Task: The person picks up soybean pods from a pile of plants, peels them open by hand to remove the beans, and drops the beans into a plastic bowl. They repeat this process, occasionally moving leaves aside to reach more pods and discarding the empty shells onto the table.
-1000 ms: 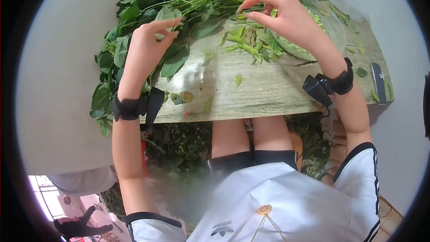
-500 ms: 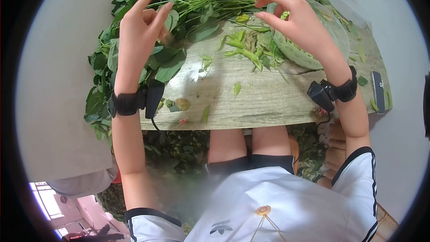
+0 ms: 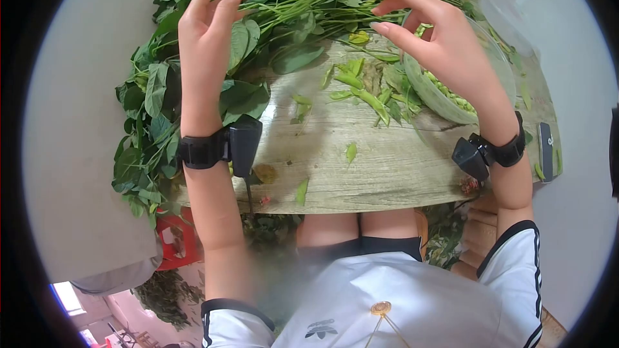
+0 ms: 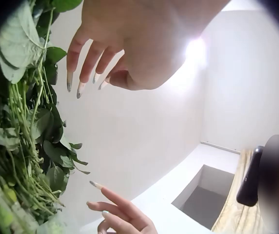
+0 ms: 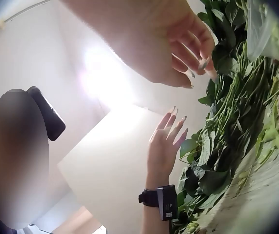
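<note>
In the head view my left hand (image 3: 207,42) hovers over the left part of a heap of leafy green bean plants (image 3: 155,84), fingers loosely bent and holding nothing. My right hand (image 3: 448,45) is raised over the near side of a clear bowl (image 3: 429,90) of shelled green beans, its thumb and fingers parted with a gap between them. Long green stems (image 3: 303,9) run across the table behind both hands. Both wrist views show the left hand (image 4: 125,44) and right hand (image 5: 164,44) in the air beside the plants, with bare fingers.
Green pods (image 3: 371,100) and leaf scraps lie on the wooden table (image 3: 322,167) left of the bowl. A dark phone-like object (image 3: 546,151) rests at the right edge. Behind the bowl stands a clear plastic container (image 3: 506,16). A red stool (image 3: 180,238) is below at left.
My left hand has risen toward the far side of the heap, its fingers spreading. The right hand has shifted slightly right and stays raised. The table sits lower in the head view.
</note>
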A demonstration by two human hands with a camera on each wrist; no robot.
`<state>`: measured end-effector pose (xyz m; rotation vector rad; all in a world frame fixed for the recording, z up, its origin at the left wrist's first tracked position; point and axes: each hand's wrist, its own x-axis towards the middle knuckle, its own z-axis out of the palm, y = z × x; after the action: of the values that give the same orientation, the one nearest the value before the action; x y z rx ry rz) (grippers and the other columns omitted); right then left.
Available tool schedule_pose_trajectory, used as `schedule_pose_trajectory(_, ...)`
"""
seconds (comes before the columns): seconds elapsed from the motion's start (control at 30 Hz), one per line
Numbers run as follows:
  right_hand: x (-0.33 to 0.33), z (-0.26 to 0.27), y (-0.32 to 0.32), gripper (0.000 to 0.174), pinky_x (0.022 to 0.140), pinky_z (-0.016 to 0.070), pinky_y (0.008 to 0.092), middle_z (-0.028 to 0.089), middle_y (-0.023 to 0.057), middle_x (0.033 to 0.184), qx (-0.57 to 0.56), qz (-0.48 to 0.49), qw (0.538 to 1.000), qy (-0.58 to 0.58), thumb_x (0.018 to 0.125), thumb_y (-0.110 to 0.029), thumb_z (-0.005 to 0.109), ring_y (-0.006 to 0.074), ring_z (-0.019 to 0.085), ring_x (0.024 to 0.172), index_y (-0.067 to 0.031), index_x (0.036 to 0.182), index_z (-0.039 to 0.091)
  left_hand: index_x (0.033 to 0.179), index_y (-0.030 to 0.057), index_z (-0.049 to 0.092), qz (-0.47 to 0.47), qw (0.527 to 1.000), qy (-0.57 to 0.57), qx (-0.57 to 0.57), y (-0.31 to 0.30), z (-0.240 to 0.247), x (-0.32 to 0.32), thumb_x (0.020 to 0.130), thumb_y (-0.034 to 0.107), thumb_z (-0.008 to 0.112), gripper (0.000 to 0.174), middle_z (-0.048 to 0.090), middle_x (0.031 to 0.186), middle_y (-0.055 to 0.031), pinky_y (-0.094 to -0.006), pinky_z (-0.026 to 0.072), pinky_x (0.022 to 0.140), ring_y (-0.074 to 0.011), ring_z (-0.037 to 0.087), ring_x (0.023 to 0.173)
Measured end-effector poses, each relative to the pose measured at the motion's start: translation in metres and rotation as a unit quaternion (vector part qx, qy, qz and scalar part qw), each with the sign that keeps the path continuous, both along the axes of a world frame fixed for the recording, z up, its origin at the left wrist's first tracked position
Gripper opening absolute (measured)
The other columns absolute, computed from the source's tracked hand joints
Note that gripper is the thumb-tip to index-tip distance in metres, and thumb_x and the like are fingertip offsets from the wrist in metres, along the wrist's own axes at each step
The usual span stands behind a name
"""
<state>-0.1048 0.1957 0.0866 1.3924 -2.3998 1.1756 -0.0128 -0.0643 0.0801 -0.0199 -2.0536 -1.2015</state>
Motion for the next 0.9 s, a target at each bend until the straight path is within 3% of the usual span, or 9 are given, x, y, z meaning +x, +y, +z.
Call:
schedule_pose_trajectory(0.13,-0.005,-0.002,-0.014,0.037,0.054,0.0442,0.0285,0.068,0.0082,0.086,-0.014,0.001,1.0,0.025,0.086,-0.023,0.064,0.0112,0.054,0.056,-0.0066,0.12,0.063,0.124,0.0019,0.062,0.005,0.997,0.08,0.004,0.002,-0.015,-0.008,0.102,0.043,0.03,0.057,0.06,0.129,-0.011,-0.0382,0.0482,0.093,-0.0246,0.06,0.115)
schedule_pose_trajectory(0.2,-0.011,0.002,-0.019,0.028,0.049,0.0362,0.0284,0.058,0.0039,0.06,0.025,0.002,1.0,0.005,0.086,-0.028,0.066,0.0098,0.045,0.049,-0.0031,0.098,0.071,0.128,0.0029,0.059,-0.004,0.99,0.133,-0.054,-0.007,-0.021,-0.01,0.101,0.057,0.01,0.078,0.06,0.129,-0.0144,-0.0436,0.0442,0.098,-0.0289,0.056,0.12)
schedule_pose_trajectory(0.3,-0.011,0.02,-0.023,0.025,0.055,0.0414,0.022,0.071,0.0021,0.089,0.146,-0.015,0.987,-0.058,0.092,-0.027,0.064,0.0048,0.057,0.067,-0.0061,0.103,0.073,0.134,0.0023,0.053,0.006,0.987,0.158,-0.013,-0.003,-0.025,-0.01,0.101,0.057,0.01,0.077,0.059,0.129,-0.017,-0.0442,0.043,0.099,-0.0303,0.055,0.122)
schedule_pose_trajectory(0.5,-0.002,0.012,-0.027,0.033,0.058,0.0488,0.0249,0.071,0.0073,0.1,0.155,0.027,0.979,-0.131,0.092,-0.025,0.062,0.0102,0.06,0.066,-0.0101,0.121,0.067,0.137,0.0,0.048,0.05,0.973,0.217,-0.061,-0.001,-0.033,-0.012,0.104,0.039,0.028,0.056,0.059,0.13,-0.0183,-0.0452,0.0415,0.102,-0.0293,0.048,0.129)
schedule_pose_trajectory(0.57,-0.002,0.0,-0.024,0.05,0.061,0.0504,0.0284,0.069,0.0126,0.11,0.097,0.003,0.993,0.065,0.09,-0.025,0.064,0.0138,0.061,0.066,-0.0121,0.137,0.053,0.136,-0.0003,0.05,0.099,0.967,0.227,-0.064,0.003,-0.034,-0.013,0.104,0.032,0.034,0.048,0.058,0.131,-0.0183,-0.0451,0.041,0.103,-0.0283,0.045,0.132)
schedule_pose_trajectory(0.63,-0.001,0.002,-0.019,0.058,0.064,0.0509,0.03,0.068,0.0145,0.112,0.116,-0.019,0.99,0.082,0.088,-0.027,0.066,0.015,0.061,0.065,-0.0128,0.141,0.047,0.134,-0.0011,0.053,0.135,0.967,0.164,-0.143,-0.002,-0.036,-0.007,0.103,0.023,0.041,0.041,0.053,0.137,-0.0178,-0.0441,0.0355,0.108,-0.0264,0.038,0.138)
schedule_pose_trajectory(0.67,0.0,0.003,-0.017,0.066,0.066,0.0513,0.0315,0.067,0.0165,0.114,0.138,-0.038,0.985,0.1,0.086,-0.028,0.068,0.0162,0.061,0.065,-0.0135,0.145,0.041,0.131,-0.0015,0.055,0.144,0.934,0.12,-0.305,-0.024,-0.037,0.002,0.104,0.027,0.035,0.044,0.051,0.139,-0.0178,-0.0428,0.0267,0.114,-0.0263,0.033,0.14)
schedule_pose_trajectory(0.8,0.003,0.019,-0.012,0.069,0.075,0.0515,0.034,0.066,0.0185,0.116,0.157,-0.097,0.979,0.089,0.085,-0.033,0.07,0.0199,0.064,0.075,-0.0139,0.145,0.042,0.131,-0.0018,0.055,0.077,0.969,0.173,-0.16,0.004,-0.034,-0.005,0.106,0.034,0.025,0.053,0.055,0.135,-0.0182,-0.0422,0.021,0.116,-0.0281,0.038,0.138)
schedule_pose_trajectory(0.9,0.011,0.056,-0.016,0.071,0.059,0.0509,0.0326,0.064,0.0205,0.1,0.332,-0.166,0.928,-0.043,0.094,-0.022,0.059,0.0195,0.057,0.058,0.0042,0.147,0.02,0.131,-0.0019,0.056,0.032,0.963,0.169,-0.209,-0.001,-0.039,-0.009,0.106,0.034,0.022,0.055,0.054,0.136,-0.0179,-0.0416,0.0217,0.116,-0.0287,0.043,0.134)
